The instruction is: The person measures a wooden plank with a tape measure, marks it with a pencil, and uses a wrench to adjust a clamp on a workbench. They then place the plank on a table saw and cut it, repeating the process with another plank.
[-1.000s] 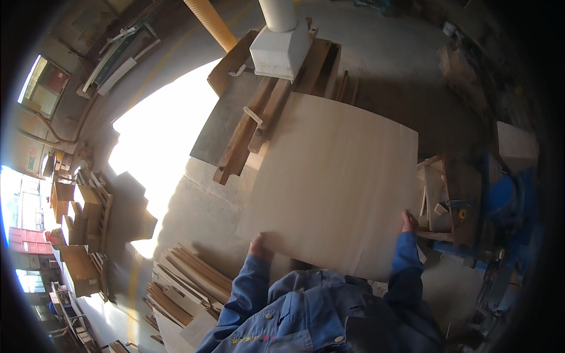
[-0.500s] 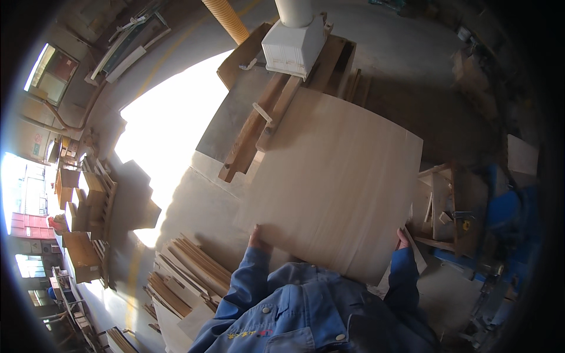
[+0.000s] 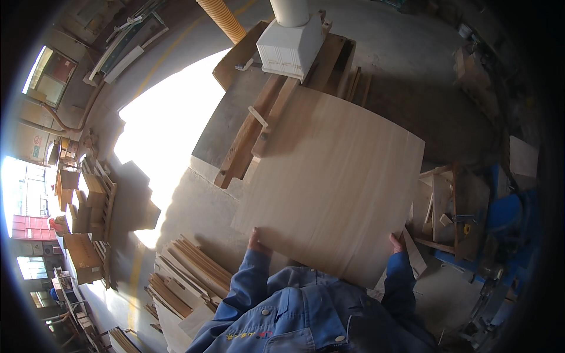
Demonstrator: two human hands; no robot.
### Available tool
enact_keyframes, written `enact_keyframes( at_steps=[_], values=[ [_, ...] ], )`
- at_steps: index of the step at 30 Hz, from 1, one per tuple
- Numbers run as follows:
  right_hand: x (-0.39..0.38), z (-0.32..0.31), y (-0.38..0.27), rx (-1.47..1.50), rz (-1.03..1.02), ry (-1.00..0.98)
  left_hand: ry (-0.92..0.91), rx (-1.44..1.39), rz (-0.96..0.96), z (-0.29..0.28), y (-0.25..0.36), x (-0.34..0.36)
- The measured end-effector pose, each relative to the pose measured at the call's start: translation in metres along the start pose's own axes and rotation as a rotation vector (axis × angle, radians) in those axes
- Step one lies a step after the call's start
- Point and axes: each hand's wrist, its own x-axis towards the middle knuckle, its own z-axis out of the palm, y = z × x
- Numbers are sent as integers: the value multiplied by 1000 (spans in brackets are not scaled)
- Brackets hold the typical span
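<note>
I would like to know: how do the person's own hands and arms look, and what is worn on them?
The left hand and right hand wear no gloves. Long, creased blue sleeves cover both arms down to about the wrists.

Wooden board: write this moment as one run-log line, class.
board: beside wooden rail; left hand: holds near edge, left end; right hand: holds right edge; white hood: beyond board

The pale board (image 3: 335, 182) hides most of the fingers (image 3: 255, 236).
</note>
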Motion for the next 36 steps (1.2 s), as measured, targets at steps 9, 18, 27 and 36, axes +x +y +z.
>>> enact_keyframes(
  at_steps=[9, 18, 27, 36],
  values=[
    [17, -6, 2, -153, -17, 113, -37, -31, -23, -4, -2, 19],
    [34, -14, 3, -177, 19, 189, -18, 17, 2, 12, -4, 25],
    [43, -11, 2, -174, 22, 208, 31, 1, -14, 21, -5, 32],
    [50, -9, 0, -213, 14, 216, 81, 20, -19, 32, -6, 34]
  ],
)
